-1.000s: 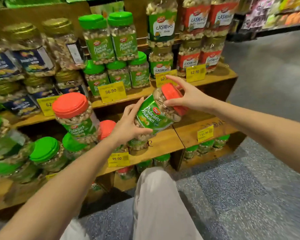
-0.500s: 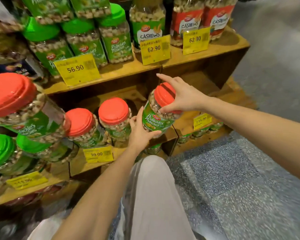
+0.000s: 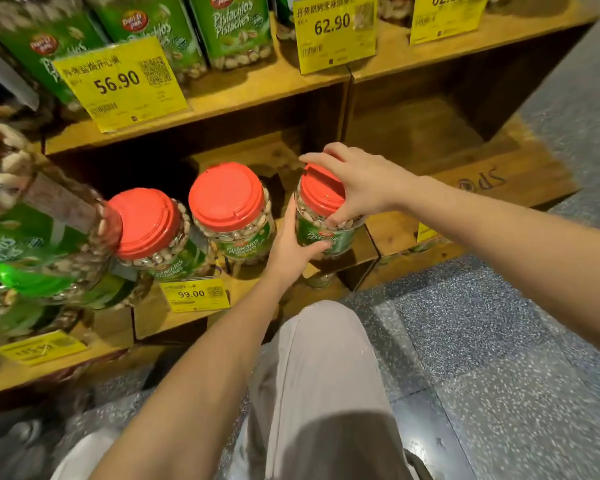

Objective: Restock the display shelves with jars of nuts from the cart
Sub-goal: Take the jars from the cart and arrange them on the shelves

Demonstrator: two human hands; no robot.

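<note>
A pistachio jar (image 3: 317, 216) with a red lid and green label stands upright at the right end of the lower wooden shelf (image 3: 357, 247). My right hand (image 3: 361, 183) grips it from above around the lid. My left hand (image 3: 291, 251) holds its lower side, thumb across the label. Two more red-lidded pistachio jars (image 3: 227, 209) (image 3: 149, 226) stand in a row to its left on the same shelf. The cart is out of view.
The upper shelf (image 3: 257, 88) carries green-labelled pistachio jars with yellow price tags 56.90 (image 3: 118, 81) and 62.90 (image 3: 335, 27). A 99.00 tag (image 3: 196, 294) hangs below the row. Blurred jars crowd the left edge. The wooden bay at right (image 3: 430, 133) holds nothing; speckled floor lies beyond.
Both hands have lowered the jar from a tilted hold to upright on the lower shelf beside the other red-lidded jars. The camera has moved closer and lower.
</note>
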